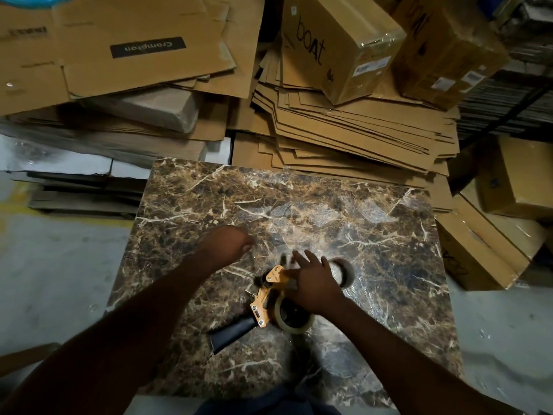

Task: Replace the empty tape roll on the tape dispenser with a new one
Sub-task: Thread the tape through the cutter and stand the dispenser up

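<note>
Two bare hands over a tape dispenser on a marble-patterned slab.

The tape dispenser (264, 298) lies on its side near the front of the marble slab (374, 244), its black handle (232, 332) pointing toward the person and its orange frame running away from them; a roll of clear tape (291, 316) sits on its hub beside the frame; the right hand (314, 280) is spread over the dispenser's far end, fingers extended and blurred, not clamped on anything I can make out; a second roll, brownish and hollow (342, 272), lies flat on the slab just behind that hand, partly hidden by it; the left hand (229, 242) hovers apart to the left, curled into a loose fist, holding nothing visible; flattened cardboard sheets (344, 136) and a "boAt" carton (338, 43) are stacked beyond the slab.
</note>
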{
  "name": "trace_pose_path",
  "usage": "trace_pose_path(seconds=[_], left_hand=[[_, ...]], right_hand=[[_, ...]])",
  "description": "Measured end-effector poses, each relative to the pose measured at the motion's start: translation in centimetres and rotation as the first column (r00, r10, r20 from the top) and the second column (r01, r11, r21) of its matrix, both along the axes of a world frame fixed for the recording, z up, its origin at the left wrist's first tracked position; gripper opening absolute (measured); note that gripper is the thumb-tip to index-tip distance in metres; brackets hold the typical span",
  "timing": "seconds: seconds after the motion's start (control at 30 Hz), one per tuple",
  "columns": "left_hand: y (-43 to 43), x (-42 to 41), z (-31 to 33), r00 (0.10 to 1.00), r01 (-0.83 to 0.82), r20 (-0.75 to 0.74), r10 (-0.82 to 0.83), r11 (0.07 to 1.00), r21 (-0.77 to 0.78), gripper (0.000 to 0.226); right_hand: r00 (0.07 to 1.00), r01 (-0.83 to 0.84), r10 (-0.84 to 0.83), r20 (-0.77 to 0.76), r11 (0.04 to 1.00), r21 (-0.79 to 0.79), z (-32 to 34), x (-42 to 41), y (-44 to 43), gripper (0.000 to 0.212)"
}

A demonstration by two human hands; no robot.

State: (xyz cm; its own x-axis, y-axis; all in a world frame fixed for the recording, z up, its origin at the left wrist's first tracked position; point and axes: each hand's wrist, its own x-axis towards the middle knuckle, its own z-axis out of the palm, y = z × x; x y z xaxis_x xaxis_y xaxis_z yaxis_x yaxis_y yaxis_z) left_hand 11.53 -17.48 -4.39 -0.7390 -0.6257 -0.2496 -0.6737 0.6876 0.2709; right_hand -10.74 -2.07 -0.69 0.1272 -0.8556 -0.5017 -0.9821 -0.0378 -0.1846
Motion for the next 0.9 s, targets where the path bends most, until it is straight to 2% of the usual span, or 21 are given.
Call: trace_pose_path(seconds=[0.13, 0.23, 0.3, 0.4, 0.53, 0.6, 0.73, 0.83, 0.9], left_hand=[[-0.6, -2.6, 0.5, 0.996, 0.086, -0.034, -0.086, 0.996, -0.022, 0.017], [-0.7, -4.2, 0.3, 0.983, 0.181, -0.003, -0.181, 0.981, -0.077, 0.021], [-0.5, -4.9, 0.2, 0.972, 0.234, 0.0, -0.236, 0.965, -0.116, 0.021], [-0.2, -5.9, 0.4, 0.953, 0.298, -0.013, -0.302, 0.946, -0.125, 0.016], [0.2, -7.3, 0.4, 0.9, 0.433, 0.045, -0.434, 0.876, -0.215, 0.012], [0.1, -7.5, 0.3, 0.881, 0.468, 0.068, -0.469, 0.841, -0.272, 0.012], [-0.1, -8.1, 0.4, 0.92, 0.39, 0.098, -0.379, 0.863, -0.322, 0.012], [-0.8, -8.0, 0.4, 0.973, 0.229, 0.059, -0.222, 0.961, -0.153, 0.03], [-1.3, -7.4, 0.4, 0.997, 0.079, 0.017, -0.079, 0.996, -0.046, 0.03]], right_hand=[[0.997, 0.076, -0.077, 0.004, 0.984, -0.162, -0.3, 0.9, -3.5, 0.046], [0.997, 0.071, -0.076, -0.018, 0.98, -0.186, -0.9, 1.4, -4.5, 0.047], [0.984, 0.179, -0.179, 0.019, 0.962, -0.204, -1.7, 1.4, -4.6, 0.043], [0.922, 0.387, -0.38, 0.076, 0.906, -0.171, -2.9, 1.6, -4.9, 0.053], [0.842, 0.525, -0.512, 0.169, 0.85, -0.043, -3.4, 1.5, -5.9, 0.037], [0.79, 0.588, -0.583, 0.191, 0.808, 0.032, -3.4, 1.3, -6.3, 0.036], [0.714, 0.663, -0.664, 0.222, 0.743, 0.092, -4.3, 1.1, -6.4, 0.038], [0.667, 0.699, -0.702, 0.248, 0.705, 0.116, -4.5, 0.8, -6.1, 0.047], [0.664, 0.705, -0.7, 0.264, 0.703, 0.092, -4.5, 0.8, -5.8, 0.045]])
